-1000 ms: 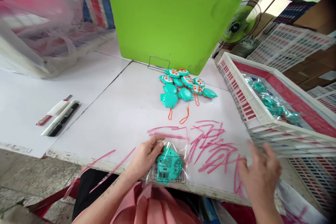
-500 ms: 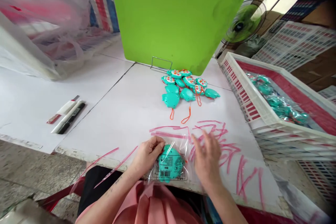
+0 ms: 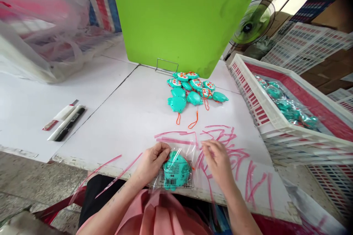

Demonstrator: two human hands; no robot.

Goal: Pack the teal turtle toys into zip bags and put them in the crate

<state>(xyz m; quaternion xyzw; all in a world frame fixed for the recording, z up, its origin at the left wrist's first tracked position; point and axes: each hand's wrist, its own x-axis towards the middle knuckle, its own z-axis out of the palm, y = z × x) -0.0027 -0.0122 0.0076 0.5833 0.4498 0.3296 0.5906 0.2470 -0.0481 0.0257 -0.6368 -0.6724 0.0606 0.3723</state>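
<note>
A clear plastic bag (image 3: 190, 147) with dark print lies at the table's front edge. Inside it is a teal, animal-shaped plastic toy (image 3: 176, 170), printed side up with a barcode. My left hand (image 3: 154, 159) is closed in a pinch on the bag's upper left edge. Just right of the bag, my right hand (image 3: 217, 158) has thumb and fingers drawn together near its upper right corner; what sits between the fingertips is too small to make out. Below that hand a thin pink strip (image 3: 211, 194) runs down past the table edge.
Several teal toys (image 3: 194, 98) with orange loops are heaped before a green board (image 3: 176, 18). Pink strips (image 3: 248, 180) lie scattered at right. Markers and a cutter-like tool (image 3: 67, 123) lie left. A white crate (image 3: 286, 132) of bagged toys stands right; a fan (image 3: 252, 25) stands behind.
My right hand's fingers have gone from spread to drawn together near the bag's upper right. A pink strip now shows below it. My left hand still pinches the bag; the view has shifted slightly.
</note>
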